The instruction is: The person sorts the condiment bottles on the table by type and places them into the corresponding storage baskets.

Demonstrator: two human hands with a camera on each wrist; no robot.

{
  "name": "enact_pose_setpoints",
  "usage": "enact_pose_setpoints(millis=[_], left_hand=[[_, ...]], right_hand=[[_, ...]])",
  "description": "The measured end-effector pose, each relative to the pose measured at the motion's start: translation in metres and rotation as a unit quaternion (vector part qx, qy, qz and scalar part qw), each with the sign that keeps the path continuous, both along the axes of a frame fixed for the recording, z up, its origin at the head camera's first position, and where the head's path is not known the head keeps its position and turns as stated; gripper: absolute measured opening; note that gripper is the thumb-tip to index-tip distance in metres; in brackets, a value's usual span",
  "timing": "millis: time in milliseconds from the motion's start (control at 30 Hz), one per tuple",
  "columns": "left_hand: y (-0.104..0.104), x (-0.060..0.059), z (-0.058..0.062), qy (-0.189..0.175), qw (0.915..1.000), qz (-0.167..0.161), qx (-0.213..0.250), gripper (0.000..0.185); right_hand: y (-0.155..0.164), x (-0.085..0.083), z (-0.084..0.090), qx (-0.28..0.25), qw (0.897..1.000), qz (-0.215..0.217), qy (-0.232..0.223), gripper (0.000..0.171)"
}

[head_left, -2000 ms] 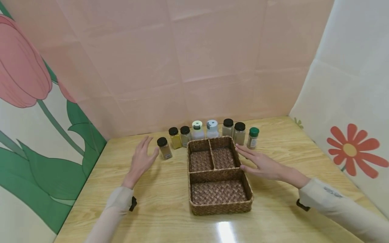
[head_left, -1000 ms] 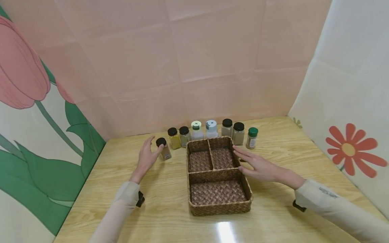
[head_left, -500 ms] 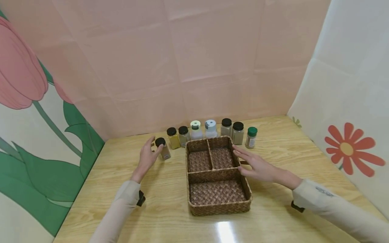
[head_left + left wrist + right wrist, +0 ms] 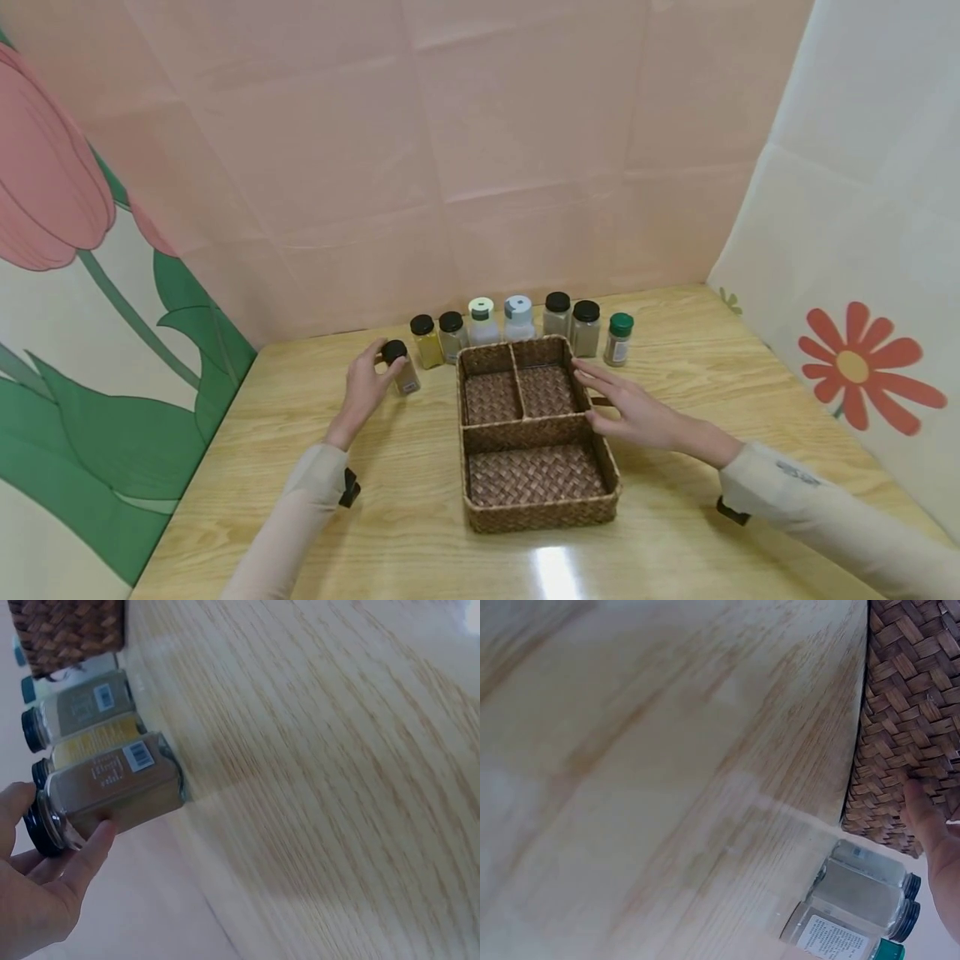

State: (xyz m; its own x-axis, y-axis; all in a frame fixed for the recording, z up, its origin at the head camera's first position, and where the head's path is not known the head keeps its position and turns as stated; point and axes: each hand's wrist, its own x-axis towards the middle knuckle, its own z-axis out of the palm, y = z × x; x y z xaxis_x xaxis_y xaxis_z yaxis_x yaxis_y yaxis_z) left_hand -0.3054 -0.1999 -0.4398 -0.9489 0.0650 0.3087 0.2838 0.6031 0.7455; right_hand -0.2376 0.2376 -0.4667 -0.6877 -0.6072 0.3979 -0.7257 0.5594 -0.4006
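Observation:
My left hand (image 4: 365, 386) holds a spice jar (image 4: 407, 379) of brown powder near its black cap, with thumb and fingers on either side of the neck. The jar stands upright on the table; in the left wrist view its glass body (image 4: 120, 780) shows a barcode label. A brown woven basket (image 4: 542, 510) with three compartments sits in the middle, nothing inside it. My right hand (image 4: 637, 414) rests against the basket's right side with fingers extended, and a digit presses the woven outer wall (image 4: 904, 742) in the right wrist view.
Behind the basket stands a row of jars and bottles: a yellow-powder jar (image 4: 428, 348), a white bottle with a pale green cap (image 4: 482, 325), a white bottle with a light blue cap (image 4: 518, 321), several black-capped jars and a green-capped shaker (image 4: 618, 342). A pink backdrop rises behind.
My left hand has moved right to the brown spice jar, and its fingers have closed in around the neck. The right hand stays at the basket's side; the view has shifted slightly.

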Motion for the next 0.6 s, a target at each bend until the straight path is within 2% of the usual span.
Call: enact_pose_setpoints(millis=[233,600], left_hand=[[0.0010,-0.0010,0.0020,0.002,0.9999,0.012,-0.003,0.060],[0.0042,0.0009,0.0019,0.039,0.9991,0.011,-0.009,0.053]], right_hand=[[0.0002,-0.0010,-0.0011,-0.007,1.000,0.002,0.003,0.062],[-0.0001,-0.0022,-0.0059,-0.014,1.000,0.004,0.014,0.064]])
